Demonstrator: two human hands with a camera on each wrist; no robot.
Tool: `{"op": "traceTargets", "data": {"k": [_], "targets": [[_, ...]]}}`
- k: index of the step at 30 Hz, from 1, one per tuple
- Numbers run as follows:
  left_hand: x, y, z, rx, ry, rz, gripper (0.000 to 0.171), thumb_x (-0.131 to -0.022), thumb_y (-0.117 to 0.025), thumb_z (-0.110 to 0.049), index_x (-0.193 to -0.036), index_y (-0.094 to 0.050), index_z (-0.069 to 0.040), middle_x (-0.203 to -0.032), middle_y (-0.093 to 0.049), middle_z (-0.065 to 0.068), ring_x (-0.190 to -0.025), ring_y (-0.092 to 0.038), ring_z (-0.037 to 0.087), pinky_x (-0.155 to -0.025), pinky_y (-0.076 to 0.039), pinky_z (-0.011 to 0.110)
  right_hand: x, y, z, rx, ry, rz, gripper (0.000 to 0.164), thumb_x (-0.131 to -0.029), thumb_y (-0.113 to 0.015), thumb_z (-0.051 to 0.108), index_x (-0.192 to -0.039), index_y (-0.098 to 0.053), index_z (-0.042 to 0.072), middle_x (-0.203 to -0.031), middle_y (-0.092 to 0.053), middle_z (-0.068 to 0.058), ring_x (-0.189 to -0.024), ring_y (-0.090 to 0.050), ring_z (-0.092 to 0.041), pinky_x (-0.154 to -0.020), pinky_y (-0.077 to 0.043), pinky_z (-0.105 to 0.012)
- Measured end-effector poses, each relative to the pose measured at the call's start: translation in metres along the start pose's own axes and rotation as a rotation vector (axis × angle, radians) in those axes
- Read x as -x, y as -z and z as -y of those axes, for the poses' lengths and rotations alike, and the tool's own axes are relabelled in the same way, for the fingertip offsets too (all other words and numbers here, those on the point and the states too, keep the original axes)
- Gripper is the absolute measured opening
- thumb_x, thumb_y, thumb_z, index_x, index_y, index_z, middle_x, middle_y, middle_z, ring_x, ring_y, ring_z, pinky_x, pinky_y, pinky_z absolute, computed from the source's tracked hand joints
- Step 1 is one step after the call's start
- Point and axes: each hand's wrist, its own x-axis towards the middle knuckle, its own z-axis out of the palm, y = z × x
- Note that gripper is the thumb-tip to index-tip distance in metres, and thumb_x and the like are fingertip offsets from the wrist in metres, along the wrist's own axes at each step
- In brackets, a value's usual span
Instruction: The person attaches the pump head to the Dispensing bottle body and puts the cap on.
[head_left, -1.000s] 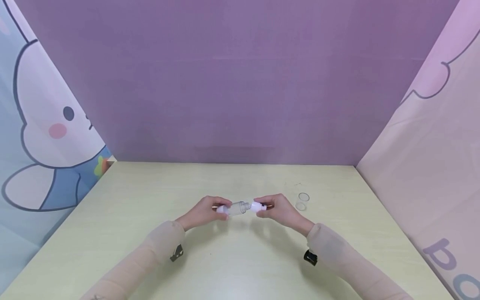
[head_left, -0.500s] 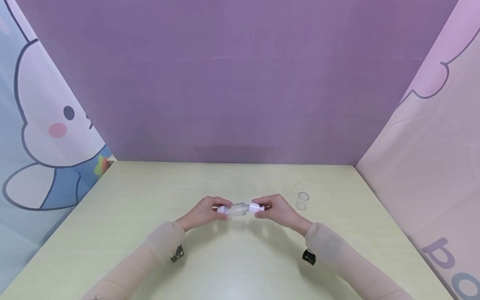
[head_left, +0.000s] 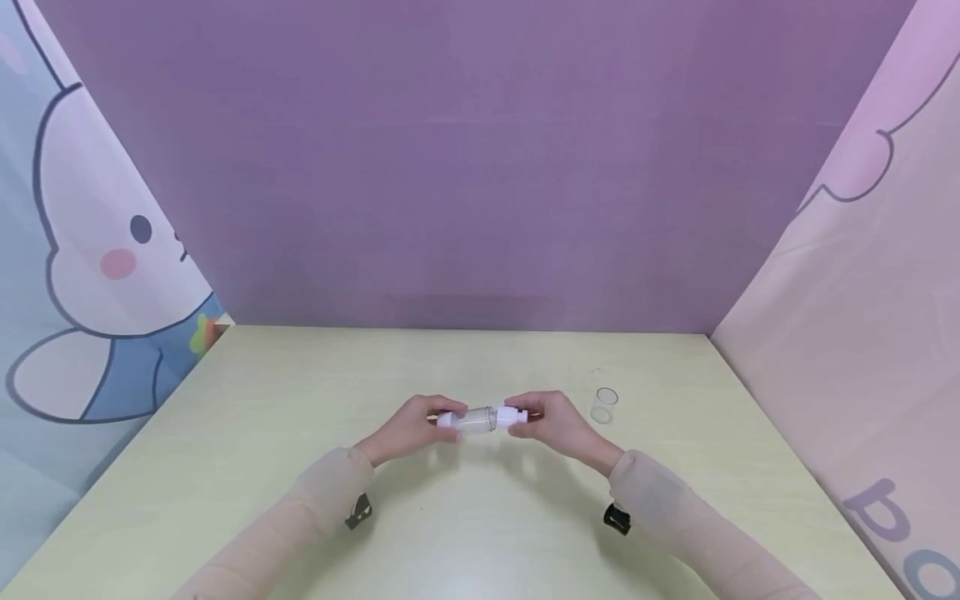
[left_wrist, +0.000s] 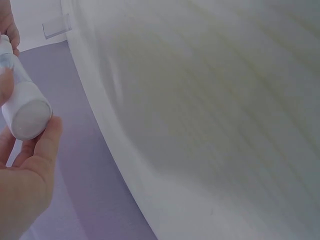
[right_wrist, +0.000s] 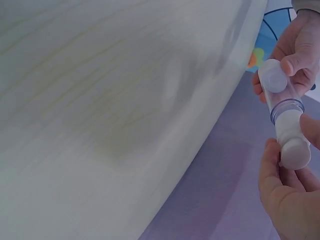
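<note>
Above the table, a small clear bottle (head_left: 476, 421) with a white base lies nearly level between both hands. My left hand (head_left: 412, 427) grips it round the white base, thumb on the near side. A white pump head (head_left: 510, 417) sits against the bottle's neck end, pinched by the fingers and thumb of my right hand (head_left: 555, 423). In the right wrist view the pump head (right_wrist: 292, 137) meets the clear rim of the bottle, in line with it. The left wrist view shows the bottle's round white bottom (left_wrist: 31, 120) facing the camera.
A clear cylindrical cap (head_left: 603, 406) stands on the pale table (head_left: 465, 533), just beyond my right hand. A purple panel (head_left: 480, 167) rises at the table's back edge. Printed cloths hang at the left and right sides.
My right hand has moved slightly left, bringing the pump head onto the bottle's neck and closing the gap between them. The left hand has kept its hold on the bottle.
</note>
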Motion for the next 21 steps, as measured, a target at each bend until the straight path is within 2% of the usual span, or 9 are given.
{"op": "traceTargets", "data": {"k": [3, 7, 8, 11, 14, 21], "targets": [[0.002, 0.000, -0.004, 0.004, -0.002, -0.003, 0.040, -0.079, -0.070, -0.010, -0.117, -0.061, -0.002, -0.122, -0.058, 0.015, -0.105, -0.057, 0.027, -0.081, -0.050, 0.036, 0.000, 0.000, 0.001, -0.021, -0.006, 0.002, 0.035, -0.078, -0.069, 0.003, -0.112, -0.062, -0.002, -0.103, -0.066, -0.015, -0.087, -0.063, -0.018, -0.072, -0.053, -0.027], [0.012, 0.003, -0.024, -0.002, 0.003, 0.000, 0.038, -0.080, -0.068, -0.005, -0.117, -0.060, 0.002, -0.122, -0.057, 0.019, -0.106, -0.056, 0.030, -0.082, -0.049, 0.036, 0.003, 0.001, 0.005, -0.044, -0.005, 0.017, 0.035, -0.078, -0.069, 0.003, -0.112, -0.062, -0.003, -0.103, -0.066, -0.017, -0.087, -0.062, -0.017, -0.073, -0.053, -0.027], [0.012, 0.002, -0.025, -0.004, 0.005, 0.001, 0.038, -0.080, -0.067, -0.004, -0.116, -0.060, 0.003, -0.122, -0.057, 0.019, -0.106, -0.056, 0.031, -0.082, -0.049, 0.037, 0.003, 0.001, 0.005, -0.049, -0.005, 0.018, 0.035, -0.078, -0.069, 0.003, -0.112, -0.062, -0.003, -0.103, -0.066, -0.017, -0.087, -0.062, -0.017, -0.073, -0.053, -0.027], [0.010, 0.001, -0.020, -0.003, 0.004, -0.007, 0.038, -0.079, -0.069, -0.008, -0.116, -0.061, 0.000, -0.122, -0.058, 0.017, -0.105, -0.057, 0.029, -0.081, -0.050, 0.035, 0.004, 0.001, 0.005, -0.057, -0.009, 0.011, 0.035, -0.078, -0.069, 0.002, -0.112, -0.063, -0.003, -0.104, -0.065, -0.017, -0.088, -0.062, -0.018, -0.073, -0.053, -0.028], [0.001, -0.002, -0.005, -0.004, 0.007, -0.022, 0.040, -0.078, -0.072, -0.013, -0.115, -0.063, -0.005, -0.122, -0.058, 0.013, -0.104, -0.058, 0.027, -0.081, -0.050, 0.035, 0.002, 0.000, 0.001, -0.069, -0.018, -0.015, 0.035, -0.077, -0.070, 0.002, -0.112, -0.063, -0.001, -0.105, -0.064, -0.015, -0.091, -0.063, -0.020, -0.073, -0.053, -0.028], [-0.001, -0.002, -0.003, 0.009, 0.032, -0.045, 0.039, -0.076, -0.074, -0.017, -0.113, -0.065, -0.010, -0.121, -0.059, 0.010, -0.102, -0.059, 0.025, -0.080, -0.050, 0.035, 0.002, 0.002, 0.001, -0.056, 0.000, -0.056, 0.032, -0.077, -0.070, 0.003, -0.108, -0.064, 0.000, -0.103, -0.065, -0.014, -0.091, -0.062, -0.021, -0.072, -0.053, -0.027]]}}
